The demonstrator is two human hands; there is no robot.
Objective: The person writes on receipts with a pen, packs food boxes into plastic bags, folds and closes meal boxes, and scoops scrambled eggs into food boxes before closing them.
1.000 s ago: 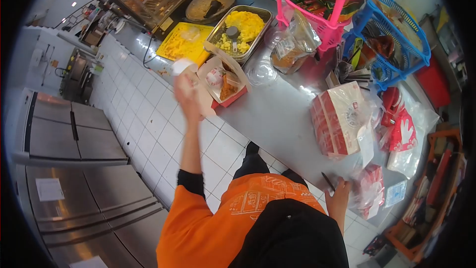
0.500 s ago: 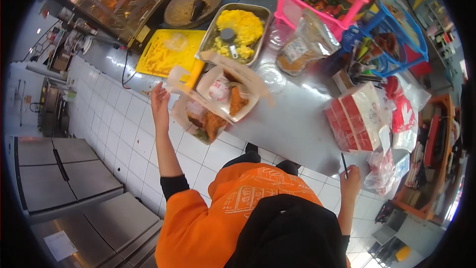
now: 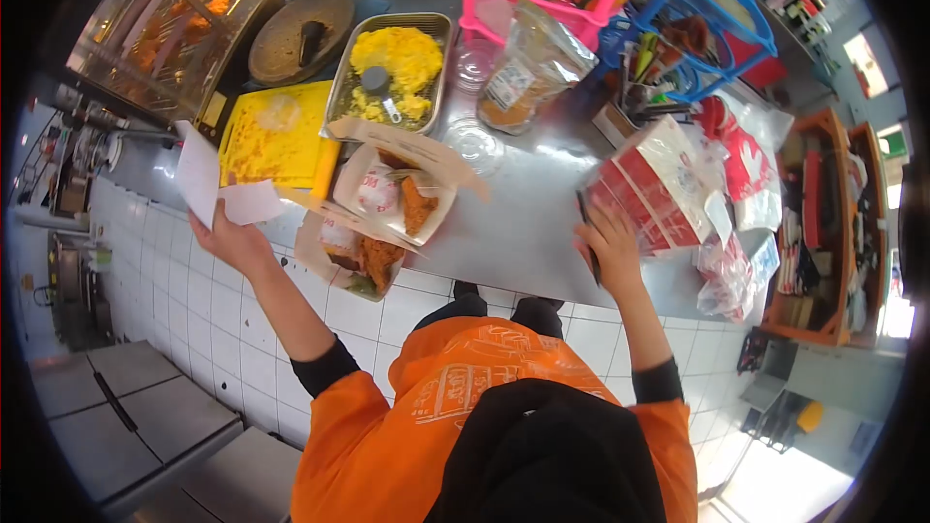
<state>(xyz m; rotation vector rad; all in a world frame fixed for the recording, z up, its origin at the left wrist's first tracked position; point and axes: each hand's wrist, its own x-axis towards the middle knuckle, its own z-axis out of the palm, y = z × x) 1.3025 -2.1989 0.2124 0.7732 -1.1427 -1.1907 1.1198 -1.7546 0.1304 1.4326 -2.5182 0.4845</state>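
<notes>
My left hand (image 3: 237,244) is closed on a folded white sheet of paper (image 3: 199,176), raised near the counter's left edge. Just to its right are two open paper food boxes. The upper box (image 3: 438,215) holds a fried chicken piece (image 3: 418,205) and a paper-wrapped bundle (image 3: 379,192). Partly under it, the lower box (image 3: 312,254) has similar food and overhangs the counter's front edge. My right hand (image 3: 612,240) grips a slim black object (image 3: 584,208), seen nearly edge-on, beside a red-and-white plastic-wrapped pack (image 3: 644,189).
Behind the boxes are a yellow cutting board (image 3: 254,140), a metal tray (image 3: 341,79) of yellow food and a stone mortar (image 3: 276,44). Pink (image 3: 481,2) and blue (image 3: 722,77) baskets stand at the back. A glass food warmer (image 3: 107,53) is at far left.
My left hand has moved left and now shows the white sheet raised in it. My right hand has come up and inward over the counter with the black object. The view has shifted.
</notes>
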